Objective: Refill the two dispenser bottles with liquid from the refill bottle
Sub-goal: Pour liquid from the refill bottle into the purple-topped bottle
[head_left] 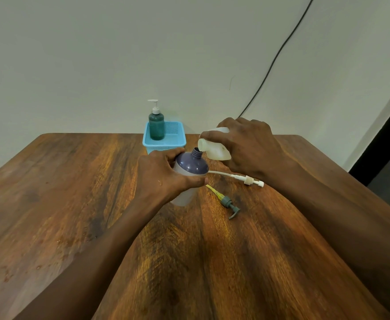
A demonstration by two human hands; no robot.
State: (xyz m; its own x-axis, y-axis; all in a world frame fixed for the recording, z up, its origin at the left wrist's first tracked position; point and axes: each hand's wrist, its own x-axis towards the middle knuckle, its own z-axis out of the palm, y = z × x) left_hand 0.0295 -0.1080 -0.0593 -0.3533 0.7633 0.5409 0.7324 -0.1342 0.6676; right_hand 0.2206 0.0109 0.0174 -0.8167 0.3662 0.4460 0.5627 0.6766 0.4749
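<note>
Tipping refill bottle (right hand) over dispenser bottle, left hand gripping.

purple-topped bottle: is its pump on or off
Off. The purple-topped bottle shows a bare threaded neck; a grey pump and a white pump lie loose on the table.

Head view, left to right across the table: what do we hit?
Green dispenser bottle → purple-topped bottle → refill bottle → white pump head. Basket and grey pump overlap these, so left out.
</note>
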